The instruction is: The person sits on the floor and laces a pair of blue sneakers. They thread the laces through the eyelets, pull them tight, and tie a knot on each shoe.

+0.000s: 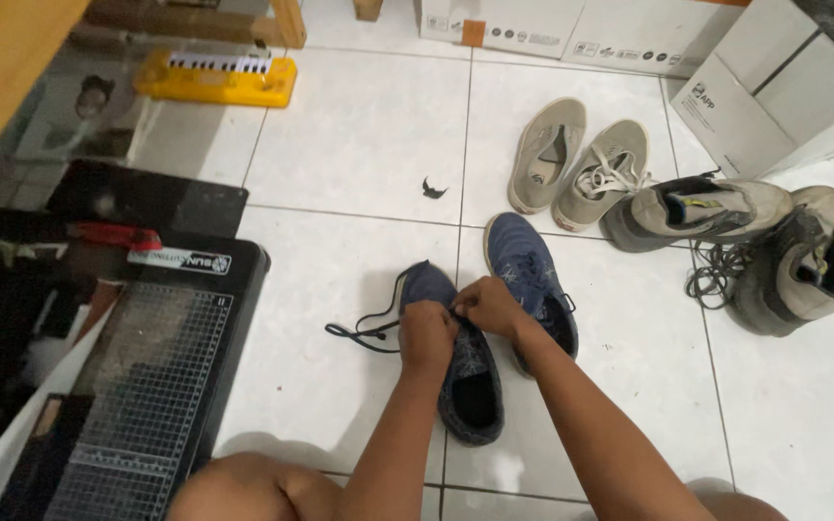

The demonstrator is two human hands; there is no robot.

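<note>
Blue knit fabric is what we have under our fingers: a dark blue shoe (465, 371) lies on the white tiled floor (359, 145) directly in front of us, toe pointing away, its opening towards our knees. Our left hand (426, 335) is curled into a loose fist over the lacing area, fingers pressed together and seemingly pinching the lace near the upper eyelets. Our right hand (487, 305) is closed too, fingertips pinching the lace or the edge of the tongue just beside the left hand; the exact grip is hidden behind the knuckles.

A black shoelace (371, 326) trails out to the left of the shoe in a loose loop and lies slack on the tile, so we judge the lacing to be only partly done: one long end is free, and nothing is tied. How many eyelets are threaded we cannot tell, since our hands cover them.

The second blue shoe (530, 280) sits just beside the first, to its right, untouched; whether it is laced we cannot make out. Further off stand a pair of beige sneakers (576, 164) with white laces and a pair of grey sneakers (736, 241), one with a dark lace spilling onto the floor. To our left lies a black gridded cutting mat (147, 386), and a yellow toy keyboard (216, 77) rests near the far wall, by white cardboard boxes (774, 77).
</note>
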